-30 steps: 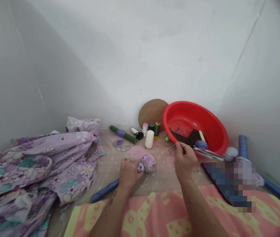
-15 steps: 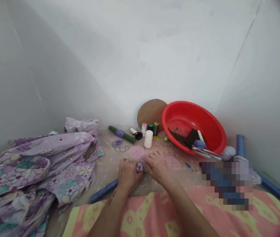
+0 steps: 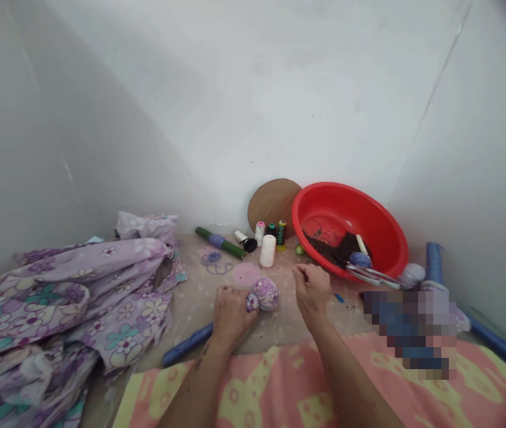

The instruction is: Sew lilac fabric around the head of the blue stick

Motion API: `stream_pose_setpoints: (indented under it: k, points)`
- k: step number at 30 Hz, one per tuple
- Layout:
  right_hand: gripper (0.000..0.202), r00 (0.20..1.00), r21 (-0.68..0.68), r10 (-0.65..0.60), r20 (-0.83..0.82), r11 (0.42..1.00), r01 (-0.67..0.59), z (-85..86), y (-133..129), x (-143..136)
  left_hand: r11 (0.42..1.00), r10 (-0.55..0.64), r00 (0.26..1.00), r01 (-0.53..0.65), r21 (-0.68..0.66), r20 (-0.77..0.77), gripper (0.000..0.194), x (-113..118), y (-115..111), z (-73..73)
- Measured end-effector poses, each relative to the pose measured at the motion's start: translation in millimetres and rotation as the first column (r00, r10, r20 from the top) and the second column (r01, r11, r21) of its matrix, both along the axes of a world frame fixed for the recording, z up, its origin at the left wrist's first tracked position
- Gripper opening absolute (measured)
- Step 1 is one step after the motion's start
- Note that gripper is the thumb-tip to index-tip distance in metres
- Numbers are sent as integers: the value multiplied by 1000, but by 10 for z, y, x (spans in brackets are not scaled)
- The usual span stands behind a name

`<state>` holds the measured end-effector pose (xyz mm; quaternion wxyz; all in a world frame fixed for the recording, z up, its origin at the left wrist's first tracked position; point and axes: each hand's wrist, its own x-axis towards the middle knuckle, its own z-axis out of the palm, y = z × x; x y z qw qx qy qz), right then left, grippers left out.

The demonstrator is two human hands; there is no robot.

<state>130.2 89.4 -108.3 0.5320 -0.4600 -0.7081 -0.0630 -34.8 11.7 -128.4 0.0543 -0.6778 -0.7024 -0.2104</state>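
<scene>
A small stuffed piece of purple floral cloth [image 3: 266, 293], shaped as a larger round ball joined to a smaller one, lies on the floor covering. My left hand [image 3: 231, 309] is closed around the smaller end, and the larger ball sticks out to its right. Apart from the cloth ball, to its right, my right hand [image 3: 313, 291] is raised with fingers pinched together. What they hold, if anything, is too fine to see. Just beyond the ball stands a white thread spool [image 3: 267, 251].
A red basin [image 3: 395, 238] with dark material, scissors and blue yarn leans at the right. Floral fabric [image 3: 128, 309] is heaped at the left. Smaller thread spools [image 3: 282, 232], a green tube [image 3: 235, 249] and a cardboard disc [image 3: 270, 202] sit by the wall. A pink-yellow cloth [image 3: 279, 386] lies in front.
My right hand has let go of the larger cloth ball and moved right, its fingers now pinched. The ball is now uncovered. My left hand has stayed in place.
</scene>
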Motion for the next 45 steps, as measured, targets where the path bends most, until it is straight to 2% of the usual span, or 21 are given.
stream_pose_setpoints:
  k: [5,10,12,15,17,19,22,25,28,34,38,45]
  points:
    - [28,965,12,-186,-186,981,192,-13,94,219,999,14,1000,-13,-30,6,26,13,-6,22]
    - [32,934,-40,-241,-266,970,239,-74,180,308,998,29,1000,-28,-54,12,28,18,-3,20]
    - [31,955,-45,-182,-236,983,176,-67,165,274,998,34,999,-34,-54,6,27,15,-1,15]
    - [25,997,-63,57,-43,996,-60,-10,61,142,999,20,1000,-20,-38,5,26,11,-4,15]
    - [21,964,-110,236,125,969,-223,34,-42,25,999,14,1000,-14,-31,11,26,12,-10,22]
    - [17,899,-154,349,264,935,-318,58,-139,-87,999,23,1000,-22,-33,16,26,18,-16,31]
    - [14,818,-196,400,413,916,-349,33,-216,-216,999,35,999,-35,-34,19,25,30,-16,36]
    - [8,789,-192,394,471,919,-345,-37,-204,-288,999,39,999,-38,-34,11,25,33,-8,27]
    - [15,833,-157,370,411,929,-335,-86,-164,-305,999,38,999,-38,-27,1,25,29,-3,16]
    - [21,972,-50,213,104,977,-208,-17,-150,-185,1000,17,1000,-17,-19,8,28,18,-4,16]
    - [20,994,15,111,-24,994,-111,54,-138,-69,1000,3,1000,-3,-13,12,28,9,-5,15]
    - [20,984,77,12,-178,997,2,186,-143,94,1000,4,1000,-3,-20,25,26,0,-9,-1]
